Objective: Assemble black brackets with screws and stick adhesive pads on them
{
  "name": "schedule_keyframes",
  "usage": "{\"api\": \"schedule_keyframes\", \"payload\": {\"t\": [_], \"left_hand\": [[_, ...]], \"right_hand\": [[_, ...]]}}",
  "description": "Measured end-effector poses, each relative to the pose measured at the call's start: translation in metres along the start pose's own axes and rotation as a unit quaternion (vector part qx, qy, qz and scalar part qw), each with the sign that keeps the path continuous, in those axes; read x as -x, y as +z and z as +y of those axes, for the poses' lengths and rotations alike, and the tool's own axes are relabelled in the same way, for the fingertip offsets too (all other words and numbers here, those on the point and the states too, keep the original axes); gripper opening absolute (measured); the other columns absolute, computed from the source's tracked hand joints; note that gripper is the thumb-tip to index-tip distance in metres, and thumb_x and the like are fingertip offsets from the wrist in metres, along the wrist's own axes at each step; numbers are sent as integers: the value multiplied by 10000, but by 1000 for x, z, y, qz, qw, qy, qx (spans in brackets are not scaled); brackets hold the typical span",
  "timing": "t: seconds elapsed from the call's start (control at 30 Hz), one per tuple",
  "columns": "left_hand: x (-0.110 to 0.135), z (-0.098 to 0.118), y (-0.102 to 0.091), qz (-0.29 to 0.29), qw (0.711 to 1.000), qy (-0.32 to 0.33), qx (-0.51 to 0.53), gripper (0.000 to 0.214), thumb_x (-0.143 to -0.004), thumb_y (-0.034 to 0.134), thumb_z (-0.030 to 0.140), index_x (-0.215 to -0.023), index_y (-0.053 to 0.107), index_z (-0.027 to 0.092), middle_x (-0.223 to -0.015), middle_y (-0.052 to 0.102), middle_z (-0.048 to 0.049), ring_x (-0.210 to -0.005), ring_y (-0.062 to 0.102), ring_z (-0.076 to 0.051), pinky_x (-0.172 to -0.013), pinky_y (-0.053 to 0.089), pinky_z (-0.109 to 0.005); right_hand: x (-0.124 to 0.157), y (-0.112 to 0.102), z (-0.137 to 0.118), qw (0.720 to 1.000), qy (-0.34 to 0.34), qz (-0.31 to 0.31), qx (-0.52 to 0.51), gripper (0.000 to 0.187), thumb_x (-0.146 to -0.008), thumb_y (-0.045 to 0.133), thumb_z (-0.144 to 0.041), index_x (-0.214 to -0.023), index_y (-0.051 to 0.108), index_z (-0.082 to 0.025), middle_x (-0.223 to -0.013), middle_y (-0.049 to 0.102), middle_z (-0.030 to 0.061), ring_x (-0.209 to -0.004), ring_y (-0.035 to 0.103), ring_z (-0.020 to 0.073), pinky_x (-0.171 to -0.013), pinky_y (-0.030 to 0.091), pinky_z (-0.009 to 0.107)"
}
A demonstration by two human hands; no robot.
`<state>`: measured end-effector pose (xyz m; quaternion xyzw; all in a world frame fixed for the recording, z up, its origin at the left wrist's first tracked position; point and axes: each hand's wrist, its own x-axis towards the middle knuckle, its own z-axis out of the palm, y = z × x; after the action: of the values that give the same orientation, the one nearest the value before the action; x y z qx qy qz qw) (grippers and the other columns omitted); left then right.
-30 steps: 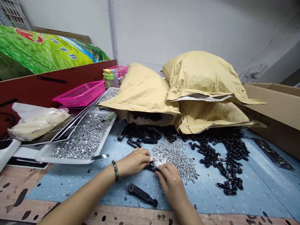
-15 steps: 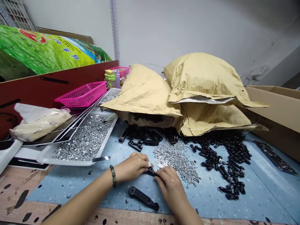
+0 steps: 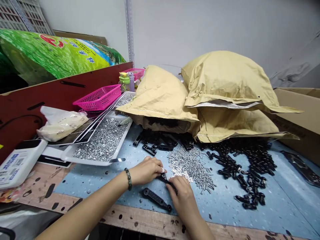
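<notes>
Both hands hold one black plastic arm part (image 3: 163,179) just above the blue table cover. My left hand (image 3: 148,170), with a beaded bracelet at the wrist, pinches its far end near a small shiny metal piece. My right hand (image 3: 182,191) is closed round its near end, so much of the part is hidden. Just in front lies a second black plastic arm (image 3: 157,199), ribbed along its length, flat on the cover. Beyond the hands spreads a pile of small silver screws (image 3: 198,168), with flat silver nuts (image 3: 176,160) on its left side.
Left stands a white tray of silver nuts (image 3: 100,141), behind it a pink basket (image 3: 100,97). Many small black parts (image 3: 247,166) lie right. Black brackets (image 3: 155,141) spill below an open paper sack (image 3: 160,96). A cardboard box (image 3: 297,116) borders the right.
The view has shifted, so the whole scene sits a little further right. Both hands keep hold of the black arm part, which now shows more between and beneath the fingers.
</notes>
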<state>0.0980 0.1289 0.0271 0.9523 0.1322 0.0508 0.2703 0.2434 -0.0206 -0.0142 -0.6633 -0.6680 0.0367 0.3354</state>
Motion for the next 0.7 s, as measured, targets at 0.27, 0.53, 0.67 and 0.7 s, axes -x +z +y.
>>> {"api": "schedule_keyframes", "payload": {"t": [0.27, 0.53, 0.67, 0.7], "left_hand": [[9, 5, 3, -13, 999, -39, 8, 242, -909, 531, 156, -1055, 687, 269, -1001, 659, -36, -972, 579, -220, -889, 346, -358], [47, 31, 2, 25, 993, -95, 72, 375, -837, 586, 160, -1183, 617, 302, -1100, 634, -42, -1058, 556, -233, -955, 387, -368], [27, 33, 5, 163, 885, -212, 382, 427, -875, 525, 414, -1258, 546, 227, -1275, 549, -98, -1175, 503, -258, -972, 406, -376], [16, 33, 7, 189, 835, -235, 460, 479, -866, 517, 481, -1263, 527, 214, -1301, 530, -107, -1186, 498, -263, -957, 417, -373]], "right_hand": [[5, 0, -5, 1000, 2, -23, 0, 90, -868, 539, -142, -832, 566, -221, -787, 592, 19, -767, 535, 194, -700, 433, 320], [-97, 4, 25, 995, 29, 49, 77, 251, -845, 519, -99, -1076, 589, -168, -1081, 618, 121, -989, 537, 275, -841, 428, 426], [-111, 13, 9, 992, 35, 75, 100, 171, -792, 524, -60, -887, 614, -170, -946, 639, 115, -917, 549, 282, -803, 424, 438], [-104, 13, 1, 991, 32, 78, 103, 146, -800, 524, -79, -871, 607, -175, -902, 637, 101, -890, 553, 268, -790, 432, 419]]}}
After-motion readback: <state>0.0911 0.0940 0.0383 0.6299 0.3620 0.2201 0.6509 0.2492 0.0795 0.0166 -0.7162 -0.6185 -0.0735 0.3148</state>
